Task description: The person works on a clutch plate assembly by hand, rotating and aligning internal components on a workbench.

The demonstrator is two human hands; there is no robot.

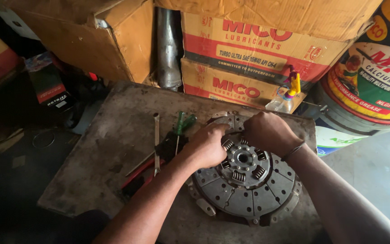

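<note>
Resting flat on the table, the clutch disc looks heavy, rigid steel; its rim offers firm hold. Left hand and right hand curl closed at its far edge.

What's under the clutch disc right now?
A pressure plate cover shows around the edge of the clutch disc, resting on the metal table. The disc hides its middle. Both the left hand and right hand cover the far rim.

Dim workshop corner. Worn grey desk stood against stacked cardboard boxes; a large grease drum sat right, over bare concrete floor.
</note>
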